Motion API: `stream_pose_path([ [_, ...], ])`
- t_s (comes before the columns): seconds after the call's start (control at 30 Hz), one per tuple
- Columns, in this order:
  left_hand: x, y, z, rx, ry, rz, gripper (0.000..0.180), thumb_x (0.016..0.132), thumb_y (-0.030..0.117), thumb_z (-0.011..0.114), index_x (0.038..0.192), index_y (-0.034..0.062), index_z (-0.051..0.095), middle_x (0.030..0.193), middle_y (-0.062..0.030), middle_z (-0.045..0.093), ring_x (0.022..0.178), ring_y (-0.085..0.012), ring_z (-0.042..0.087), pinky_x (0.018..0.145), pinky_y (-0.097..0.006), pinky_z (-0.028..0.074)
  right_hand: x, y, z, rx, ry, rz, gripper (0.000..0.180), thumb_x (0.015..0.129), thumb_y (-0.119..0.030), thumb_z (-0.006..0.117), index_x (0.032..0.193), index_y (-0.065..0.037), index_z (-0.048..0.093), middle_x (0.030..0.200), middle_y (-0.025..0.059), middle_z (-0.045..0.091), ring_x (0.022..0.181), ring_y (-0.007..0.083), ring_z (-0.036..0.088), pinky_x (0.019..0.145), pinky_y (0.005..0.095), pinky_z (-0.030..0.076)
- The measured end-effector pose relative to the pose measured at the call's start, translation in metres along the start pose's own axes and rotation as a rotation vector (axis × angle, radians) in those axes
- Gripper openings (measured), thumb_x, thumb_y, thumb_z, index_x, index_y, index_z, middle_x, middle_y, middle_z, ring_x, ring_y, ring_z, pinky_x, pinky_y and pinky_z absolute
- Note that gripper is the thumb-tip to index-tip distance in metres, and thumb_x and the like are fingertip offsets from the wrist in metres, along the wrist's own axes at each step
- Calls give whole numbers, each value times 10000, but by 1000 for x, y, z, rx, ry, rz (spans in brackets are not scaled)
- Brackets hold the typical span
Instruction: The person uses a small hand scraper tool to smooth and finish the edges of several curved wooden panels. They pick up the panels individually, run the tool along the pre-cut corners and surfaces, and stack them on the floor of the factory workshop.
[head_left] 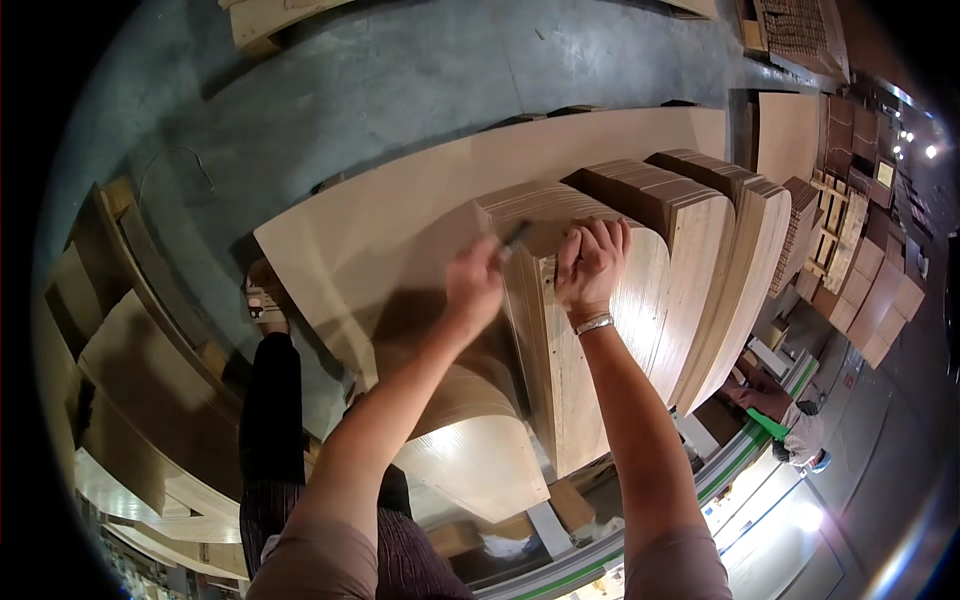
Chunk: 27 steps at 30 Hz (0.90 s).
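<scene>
A small dark stick-like tool (516, 234) juts from my left hand (474, 284), whose fingers are closed round it. Motion blurs this hand, so I cannot tell the tool's kind. It is beside the near left corner of a stack of wood-patterned panels (590, 370) with rounded corners. My right hand (592, 262), with a metal band on its wrist, is on the top edge of the same stack. Its fingers are bent over the front panel's edge, and their tips are partly hidden. A lower stack of rounded panels (465, 425) lies to the left, below my left forearm.
Further stacks of tall panels (690, 215) stand to the right. A large flat board (400, 190) lies beneath. Panels on another pallet (150, 390) are at far left. A green-edged conveyor (745, 455) and another person (795, 430) are at lower right, cartons (870, 290) beyond.
</scene>
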<state>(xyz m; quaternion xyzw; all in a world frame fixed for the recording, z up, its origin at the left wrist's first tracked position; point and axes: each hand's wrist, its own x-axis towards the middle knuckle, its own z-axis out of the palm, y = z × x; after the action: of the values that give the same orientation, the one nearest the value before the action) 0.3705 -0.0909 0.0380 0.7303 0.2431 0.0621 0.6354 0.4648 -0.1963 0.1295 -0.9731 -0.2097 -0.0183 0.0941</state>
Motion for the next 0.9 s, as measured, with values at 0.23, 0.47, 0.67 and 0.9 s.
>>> stream_pose_path([
  [0.23, 2, -39, -11, 20, -103, -159, 40, 874, 74, 583, 864, 37, 574, 787, -165, 584, 645, -326, 566, 561, -391, 432, -1, -7, 5, 36, -16, -4, 185, 851, -126, 507, 728, -40, 614, 837, 123, 597, 867, 340, 545, 1024, 490, 343],
  [0.47, 20, -62, -7, 60, -11, -138, 180, 925, 181, 546, 813, 45, 510, 709, -208, 532, 618, -390, 530, 537, -455, 415, 10, -12, 9, 51, -5, -29, 187, 852, -136, 512, 727, -42, 614, 828, 126, 597, 882, 343, 543, 1010, 487, 357],
  [0.67, 8, -79, -13, 83, -75, -222, 211, 943, 195, 544, 821, 27, 506, 742, -235, 486, 655, -427, 439, 564, -431, 403, 6, -15, 5, 70, -42, -26, 198, 862, -136, 499, 748, -30, 622, 847, 116, 604, 882, 335, 544, 1015, 490, 344],
  [0.9, 25, -83, -22, 321, -36, -265, 186, 941, 249, 517, 860, 81, 523, 824, -172, 604, 800, -428, 565, 650, -508, 446, 3, -10, 6, 26, -45, -28, 198, 860, -140, 496, 764, -37, 635, 860, 108, 614, 877, 337, 543, 1016, 489, 342],
])
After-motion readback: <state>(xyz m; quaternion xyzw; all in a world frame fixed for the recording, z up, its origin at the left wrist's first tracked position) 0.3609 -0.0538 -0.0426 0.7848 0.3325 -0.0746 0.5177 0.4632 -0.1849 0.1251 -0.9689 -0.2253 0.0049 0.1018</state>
